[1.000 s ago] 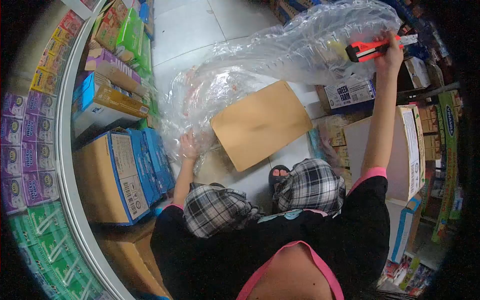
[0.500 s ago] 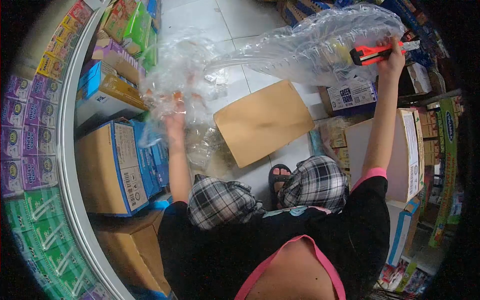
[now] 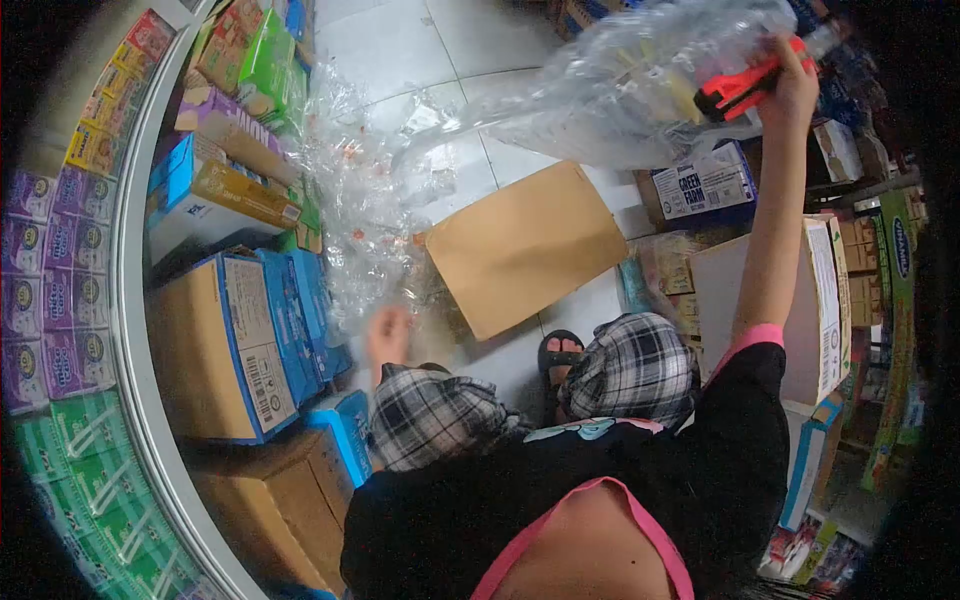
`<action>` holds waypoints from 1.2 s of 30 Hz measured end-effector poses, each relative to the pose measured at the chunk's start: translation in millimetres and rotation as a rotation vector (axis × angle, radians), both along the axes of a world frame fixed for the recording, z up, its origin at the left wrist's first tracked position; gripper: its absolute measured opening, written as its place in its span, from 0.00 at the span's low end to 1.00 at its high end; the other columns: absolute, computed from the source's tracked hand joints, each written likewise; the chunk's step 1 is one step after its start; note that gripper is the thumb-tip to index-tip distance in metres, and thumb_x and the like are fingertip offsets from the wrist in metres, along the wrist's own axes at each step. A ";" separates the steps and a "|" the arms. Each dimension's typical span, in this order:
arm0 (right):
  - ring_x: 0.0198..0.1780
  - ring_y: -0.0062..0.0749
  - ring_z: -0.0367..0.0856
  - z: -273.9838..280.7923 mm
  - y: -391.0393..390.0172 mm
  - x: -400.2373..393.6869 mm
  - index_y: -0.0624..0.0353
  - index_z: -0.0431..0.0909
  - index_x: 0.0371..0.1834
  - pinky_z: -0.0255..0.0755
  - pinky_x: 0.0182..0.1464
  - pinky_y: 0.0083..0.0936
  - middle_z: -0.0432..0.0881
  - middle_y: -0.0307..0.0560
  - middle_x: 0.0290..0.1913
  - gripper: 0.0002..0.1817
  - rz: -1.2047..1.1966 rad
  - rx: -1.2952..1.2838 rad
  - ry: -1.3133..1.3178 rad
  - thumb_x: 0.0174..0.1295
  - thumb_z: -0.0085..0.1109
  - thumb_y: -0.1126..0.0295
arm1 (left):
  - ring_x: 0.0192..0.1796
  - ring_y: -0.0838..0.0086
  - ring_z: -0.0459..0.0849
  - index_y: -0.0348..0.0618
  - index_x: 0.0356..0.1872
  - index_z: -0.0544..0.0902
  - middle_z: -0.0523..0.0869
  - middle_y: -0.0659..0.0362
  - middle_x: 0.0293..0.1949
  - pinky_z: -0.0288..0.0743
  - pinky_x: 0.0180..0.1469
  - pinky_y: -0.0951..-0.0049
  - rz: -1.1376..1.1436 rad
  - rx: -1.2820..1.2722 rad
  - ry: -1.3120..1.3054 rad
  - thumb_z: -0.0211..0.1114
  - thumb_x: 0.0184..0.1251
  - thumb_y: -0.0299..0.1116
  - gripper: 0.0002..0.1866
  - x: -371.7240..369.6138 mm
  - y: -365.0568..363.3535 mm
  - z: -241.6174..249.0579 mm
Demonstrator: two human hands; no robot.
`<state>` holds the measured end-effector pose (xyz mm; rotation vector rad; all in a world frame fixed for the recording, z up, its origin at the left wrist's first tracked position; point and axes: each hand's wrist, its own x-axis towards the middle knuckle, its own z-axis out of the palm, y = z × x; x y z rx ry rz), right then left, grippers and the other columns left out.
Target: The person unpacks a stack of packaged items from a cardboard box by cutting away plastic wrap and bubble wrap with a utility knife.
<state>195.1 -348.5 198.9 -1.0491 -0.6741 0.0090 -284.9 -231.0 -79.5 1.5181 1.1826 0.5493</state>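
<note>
- Head view, the key relation: clear plastic wrap (image 3: 600,90) stretched in a long sheet across the upper part of the picture, long axis running from the upper right down toward the lower left, where a crumpled tail (image 3: 370,230) hangs over the floor (image 3: 380,50) beside the stacked cartons.
- Upper end of the wrap at the right hand (image 3: 790,85), raised high on an outstretched arm; lower tail up and ahead of the left hand (image 3: 388,335), near it but apparently apart.
- Right hand: closed around an orange utility knife (image 3: 745,88), with the top edge of the wrap seemingly bunched in the same grip; knife lying roughly level, tip toward the right.
- Left hand: low, just above the left knee in plaid shorts (image 3: 435,415), blurred; fingers loosely spread as far as can be made out, nothing clearly held, degree of opening hard to tell.
- Nearer hand to the loose tail: the left; nearer to the taut upper end: the right.
- Beneath the wrap: a flat brown cardboard sheet (image 3: 525,245) on the tiles, tilted, its near corner close to the sandalled foot (image 3: 560,352).
- To the left: blue-edged cartons (image 3: 245,340), the wrap's tail just beside them; to the right, a box marked GREEN FARM (image 3: 705,185) under the raised arm.
</note>
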 end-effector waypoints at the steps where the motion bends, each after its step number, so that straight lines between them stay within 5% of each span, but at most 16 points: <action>1: 0.20 0.25 0.67 -0.4 5.7 10.6 0.61 0.68 0.26 0.63 0.24 0.21 0.70 0.41 0.22 0.03 0.127 -0.026 0.006 0.51 0.52 0.76 | 0.38 0.76 0.73 0.39 0.38 0.73 0.76 0.59 0.35 0.67 0.40 0.75 0.202 0.193 -0.146 0.59 0.50 0.31 0.13 6.6 11.8 18.5; 4: 0.16 0.21 0.64 18.9 39.0 -36.0 0.57 0.65 0.21 0.61 0.19 0.17 0.66 0.37 0.16 0.07 0.314 -0.254 0.032 0.49 0.53 0.71 | 0.57 0.73 0.57 0.38 0.52 0.59 0.62 0.54 0.53 0.50 0.56 0.64 0.090 1.088 -0.383 0.66 0.40 0.36 0.35 63.0 47.3 111.1; 8: 0.12 0.19 0.65 38.9 56.2 -54.5 0.56 0.65 0.22 0.63 0.16 0.18 0.66 0.37 0.14 0.04 0.432 -0.388 0.045 0.46 0.50 0.76 | 0.50 0.71 0.68 0.35 0.46 0.66 0.70 0.52 0.46 0.61 0.50 0.65 -0.121 1.376 0.125 0.64 0.45 0.35 0.26 108.9 98.6 159.1; 10: 0.13 0.23 0.67 53.4 63.0 -52.6 0.59 0.66 0.28 0.66 0.16 0.20 0.68 0.39 0.16 0.07 0.258 -0.370 -0.021 0.45 0.51 0.77 | 0.34 0.71 0.77 0.34 0.36 0.73 0.78 0.54 0.33 0.70 0.37 0.72 -0.456 0.607 0.012 0.59 0.51 0.36 0.15 117.2 147.7 166.1; 13: 0.16 0.22 0.67 75.0 66.1 -26.7 0.63 0.69 0.28 0.64 0.18 0.18 0.70 0.40 0.18 0.10 -0.057 -0.428 -0.346 0.44 0.57 0.72 | 0.21 0.74 0.77 0.36 0.28 0.76 0.78 0.60 0.20 0.70 0.26 0.79 -0.426 0.372 -0.402 0.55 0.56 0.36 0.12 123.1 189.3 186.9; 14: 0.19 0.23 0.69 80.0 67.9 -13.2 0.65 0.70 0.23 0.64 0.21 0.20 0.70 0.41 0.16 0.11 -0.212 -0.652 -0.393 0.42 0.60 0.70 | 0.21 0.75 0.77 0.37 0.28 0.76 0.78 0.60 0.21 0.70 0.26 0.79 -0.528 0.256 -0.311 0.54 0.56 0.37 0.12 125.8 193.9 201.5; 15: 0.22 0.26 0.71 78.4 74.8 19.5 0.66 0.70 0.21 0.64 0.24 0.24 0.71 0.46 0.16 0.10 -0.395 -0.826 -0.846 0.40 0.60 0.71 | 0.22 0.77 0.77 0.38 0.29 0.76 0.78 0.60 0.22 0.69 0.27 0.80 -0.625 0.142 -0.212 0.54 0.57 0.38 0.12 126.6 195.0 220.4; 16: 0.23 0.35 0.73 81.3 81.4 27.3 0.65 0.71 0.21 0.65 0.26 0.29 0.73 0.53 0.19 0.09 -0.313 -0.826 -1.017 0.39 0.59 0.72 | 0.26 0.80 0.76 0.39 0.29 0.76 0.78 0.61 0.25 0.69 0.29 0.81 -0.645 0.096 -0.232 0.53 0.57 0.38 0.12 133.4 182.7 231.3; 19: 0.25 0.43 0.73 88.2 107.2 36.8 0.65 0.73 0.25 0.65 0.28 0.32 0.74 0.56 0.22 0.08 -0.594 -1.055 -1.042 0.40 0.56 0.73 | 0.29 0.83 0.74 0.39 0.29 0.76 0.77 0.63 0.26 0.68 0.32 0.81 -0.768 0.109 -0.168 0.53 0.57 0.38 0.12 149.3 164.9 223.4; 23: 0.27 0.48 0.73 55.1 129.1 22.5 0.66 0.72 0.28 0.66 0.29 0.32 0.74 0.56 0.23 0.11 -0.522 -0.817 -0.887 0.43 0.56 0.71 | 0.30 0.82 0.74 0.39 0.29 0.76 0.77 0.63 0.26 0.68 0.35 0.82 -0.664 0.180 -0.377 0.52 0.59 0.39 0.12 145.5 170.8 179.7; 25: 0.22 0.21 0.66 10.4 117.2 -5.0 0.61 0.69 0.29 0.61 0.24 0.16 0.70 0.38 0.23 0.13 -0.132 -1.002 -0.426 0.51 0.55 0.62 | 0.31 0.81 0.74 0.38 0.30 0.76 0.77 0.62 0.26 0.68 0.35 0.81 -0.656 0.121 -0.540 0.51 0.60 0.41 0.14 137.0 162.6 160.4; 27: 0.28 0.20 0.68 -37.8 90.3 -68.6 0.62 0.70 0.33 0.63 0.30 0.16 0.71 0.39 0.27 0.19 0.271 -1.073 -0.316 0.48 0.57 0.57 | 0.32 0.81 0.74 0.37 0.30 0.75 0.77 0.61 0.25 0.68 0.35 0.79 -0.211 0.046 -0.617 0.49 0.61 0.42 0.16 122.5 142.2 115.3; 28: 0.32 0.20 0.68 -57.6 84.6 -75.7 0.63 0.69 0.37 0.63 0.34 0.16 0.71 0.40 0.30 0.20 0.298 -1.087 -0.285 0.48 0.58 0.58 | 0.29 0.78 0.75 0.37 0.31 0.74 0.77 0.60 0.24 0.70 0.30 0.78 -0.104 0.245 -0.419 0.49 0.61 0.42 0.16 121.7 136.4 87.7; 30: 0.36 0.21 0.68 -94.7 69.4 -78.3 0.65 0.68 0.40 0.63 0.38 0.16 0.72 0.40 0.32 0.23 0.334 -1.126 -0.231 0.47 0.58 0.59 | 0.25 0.75 0.77 0.37 0.32 0.72 0.77 0.58 0.25 0.71 0.26 0.77 -0.148 -0.003 -0.473 0.48 0.61 0.41 0.15 113.8 91.5 81.5; 33: 0.40 0.20 0.67 -136.6 37.0 -83.5 0.66 0.64 0.46 0.61 0.43 0.16 0.70 0.41 0.36 0.28 0.428 -1.010 -0.009 0.43 0.62 0.63 | 0.19 0.70 0.77 0.37 0.34 0.71 0.77 0.55 0.26 0.71 0.22 0.76 -0.041 0.198 -0.320 0.49 0.61 0.40 0.14 99.3 46.1 33.0; 36: 0.40 0.21 0.67 -171.2 9.8 -90.8 0.67 0.63 0.47 0.61 0.43 0.16 0.70 0.40 0.38 0.32 0.391 -1.133 0.065 0.37 0.65 0.70 | 0.29 0.78 0.75 0.35 0.31 0.73 0.77 0.58 0.28 0.68 0.31 0.80 0.025 -0.360 -0.377 0.48 0.62 0.37 0.13 98.9 8.7 46.4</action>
